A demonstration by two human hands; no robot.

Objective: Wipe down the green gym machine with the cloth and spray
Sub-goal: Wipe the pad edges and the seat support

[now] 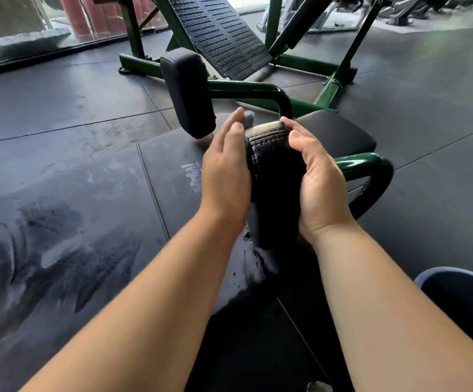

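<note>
Our right hand (318, 176) curls round the dark cloth (272, 165), gripping it. Our left hand (225, 171) lies flat against the cloth's other side, fingers straight. We hold the cloth in the air above the far right corner of the big black pad (88, 222). Wet smears across that pad suggest it has already been wiped. We judge the task partly done: the green frame (371, 165), the seat pad (340, 131), the small upright pad (186, 94) and the footplate (218, 32) look dry and seem left to do. We cannot make out the spray.
</note>
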